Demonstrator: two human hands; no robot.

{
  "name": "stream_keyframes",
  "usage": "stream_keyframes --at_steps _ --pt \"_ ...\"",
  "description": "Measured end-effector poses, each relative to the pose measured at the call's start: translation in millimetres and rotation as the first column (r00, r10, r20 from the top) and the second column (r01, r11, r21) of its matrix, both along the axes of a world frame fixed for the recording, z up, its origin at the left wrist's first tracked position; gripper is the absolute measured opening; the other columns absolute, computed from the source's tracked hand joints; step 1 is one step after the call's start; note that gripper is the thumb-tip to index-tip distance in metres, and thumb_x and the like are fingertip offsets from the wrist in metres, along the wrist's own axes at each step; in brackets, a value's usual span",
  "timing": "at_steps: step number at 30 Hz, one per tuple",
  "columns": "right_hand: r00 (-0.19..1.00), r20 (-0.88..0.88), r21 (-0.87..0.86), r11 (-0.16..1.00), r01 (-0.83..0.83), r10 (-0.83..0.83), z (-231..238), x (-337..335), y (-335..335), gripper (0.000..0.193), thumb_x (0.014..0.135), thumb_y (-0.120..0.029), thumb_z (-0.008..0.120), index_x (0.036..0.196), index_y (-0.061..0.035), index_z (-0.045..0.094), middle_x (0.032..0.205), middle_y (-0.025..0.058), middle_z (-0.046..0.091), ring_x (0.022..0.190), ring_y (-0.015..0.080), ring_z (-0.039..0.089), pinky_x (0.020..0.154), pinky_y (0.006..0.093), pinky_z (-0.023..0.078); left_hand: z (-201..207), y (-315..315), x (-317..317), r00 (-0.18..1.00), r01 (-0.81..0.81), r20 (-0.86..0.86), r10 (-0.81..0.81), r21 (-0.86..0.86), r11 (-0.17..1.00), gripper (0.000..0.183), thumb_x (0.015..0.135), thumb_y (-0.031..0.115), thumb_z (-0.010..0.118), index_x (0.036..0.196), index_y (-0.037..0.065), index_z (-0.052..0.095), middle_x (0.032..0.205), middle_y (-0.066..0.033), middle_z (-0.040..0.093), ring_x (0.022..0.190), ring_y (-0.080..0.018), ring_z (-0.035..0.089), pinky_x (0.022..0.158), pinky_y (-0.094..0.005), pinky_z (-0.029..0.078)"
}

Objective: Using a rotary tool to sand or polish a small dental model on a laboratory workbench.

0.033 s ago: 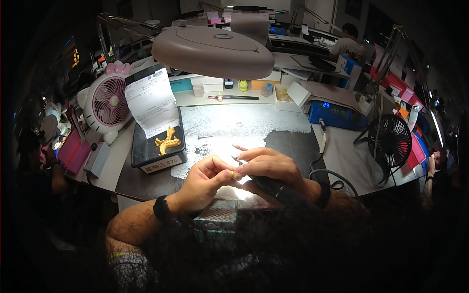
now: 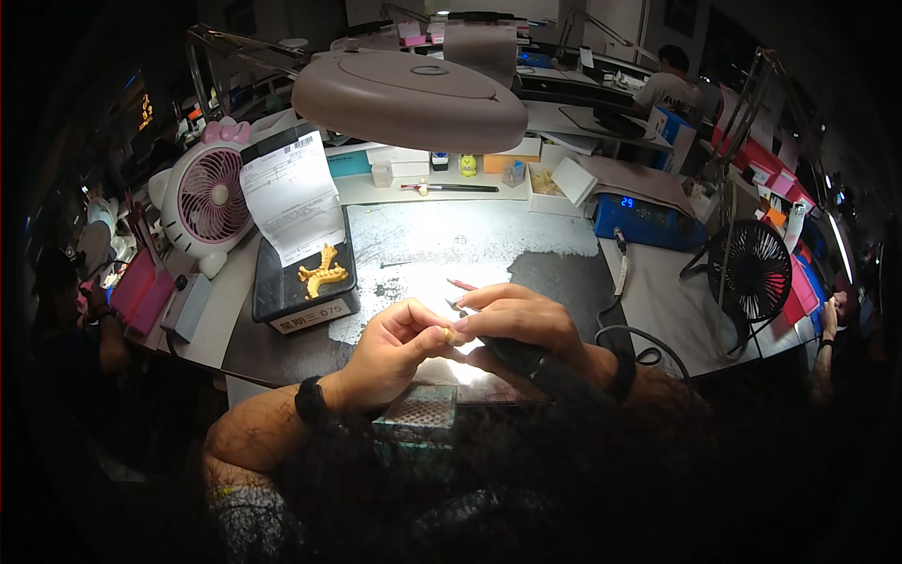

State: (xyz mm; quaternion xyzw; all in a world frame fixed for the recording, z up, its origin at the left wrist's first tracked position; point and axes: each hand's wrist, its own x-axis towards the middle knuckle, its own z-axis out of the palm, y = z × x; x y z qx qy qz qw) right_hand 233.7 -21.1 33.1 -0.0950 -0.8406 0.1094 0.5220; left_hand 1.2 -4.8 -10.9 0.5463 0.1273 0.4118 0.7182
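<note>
Yellow piece point(image 2: 448, 336) sits between the left hand's point(image 2: 395, 343) clamped thumb and forefinger, beside the right hand point(image 2: 528, 320) gripping a dark tool point(image 2: 457, 307).

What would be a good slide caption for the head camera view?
Lamplit benchwork: the left hand pinches a small yellowish piece, the right hand holds a dark tool, a black bin nearby.

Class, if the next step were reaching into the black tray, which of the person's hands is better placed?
Probably the left hand: it is nearer the black tray, on the person's left, though it pinches a small yellowish piece. The right hand is farther away.
</note>
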Motion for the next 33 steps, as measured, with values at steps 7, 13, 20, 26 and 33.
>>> stream_keyframes --at_steps 7,13,20,26,33 --pt "0.971 -0.074 -0.401 0.898 0.180 -0.227 -14 -9 -17 0.030 0.091 -0.004 0.076 0.120 -0.0023 0.068 0.096 0.0123 0.073 0.087 0.0191 0.073 0.076 0.0313 0.059 -3 1 2 0.991 -0.126 -0.016 0.132 0.203 0.971 0.014 0.101 0.003 0.063 0.114 -0.001 0.059 0.109 -0.0114 0.069 0.106 -0.0199 0.068 0.096 -0.0357 0.056" --pt "0.965 -0.251 -0.846 0.502 -0.182 -0.074 -15 -12 -19 0.032 0.097 -0.005 0.069 0.127 -0.0003 0.061 0.094 0.0087 0.073 0.088 0.0129 0.071 0.088 0.0308 0.058 2 4 -3 0.908 -0.166 -0.117 0.403 0.781 0.602 0.030 0.087 -0.012 0.071 0.114 -0.001 0.063 0.113 -0.0114 0.060 0.102 -0.0175 0.063 0.091 -0.0305 0.051" --pt "0.988 -0.152 -0.699 0.708 -0.105 -0.004 -18 -13 -14 0.037 0.090 -0.006 0.072 0.124 0.0010 0.060 0.085 0.0039 0.074 0.087 0.0086 0.069 0.124 0.0435 0.029 -1 3 0 0.911 -0.233 -0.060 0.409 0.744 0.627 0.034 0.081 -0.010 0.080 0.108 0.001 0.063 0.106 -0.0100 0.062 0.097 -0.0173 0.063 0.086 -0.0294 0.051" --pt "0.990 -0.144 -0.761 0.640 -0.109 -0.002 -17 -12 -16 0.037 0.090 -0.005 0.072 0.124 0.0010 0.059 0.084 0.0030 0.074 0.085 0.0072 0.068 0.125 0.0438 0.029 0 4 -1 0.928 -0.184 -0.081 0.363 0.747 0.639 0.038 0.081 -0.013 0.078 0.112 0.001 0.060 0.110 -0.0100 0.058 0.100 -0.0162 0.060 0.090 -0.0285 0.049" --pt "0.976 -0.211 -0.796 0.590 -0.137 -0.059 -19 -11 -18 0.038 0.091 -0.004 0.071 0.127 0.0008 0.059 0.091 0.0040 0.073 0.087 0.0088 0.067 0.095 0.0284 0.050 -6 3 3 0.947 -0.247 0.001 0.320 0.638 0.729 0.032 0.084 -0.012 0.074 0.110 0.000 0.060 0.109 -0.0108 0.061 0.103 -0.0189 0.061 0.092 -0.0310 0.049"
